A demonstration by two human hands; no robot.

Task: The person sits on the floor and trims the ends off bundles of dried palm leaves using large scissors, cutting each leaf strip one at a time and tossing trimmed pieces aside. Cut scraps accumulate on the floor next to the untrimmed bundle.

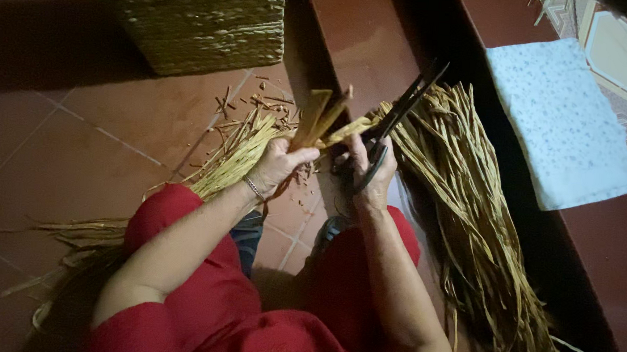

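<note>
My left hand [274, 165] clenches a straw bundle [246, 150] at ten o'clock; my right hand [368, 173] grips black scissors [397, 119]. I judge the blades could nick my left fingers, being so close.

Home floor used as a craft workplace. Red-brown floor tiles [76, 147] and a step [366, 34] at 12 o'clock; woven basket [200, 17] at 11 o'clock; dried straw bundle [471, 214] at 3 o'clock; pale cushion [563, 126] at 2 o'clock.
</note>
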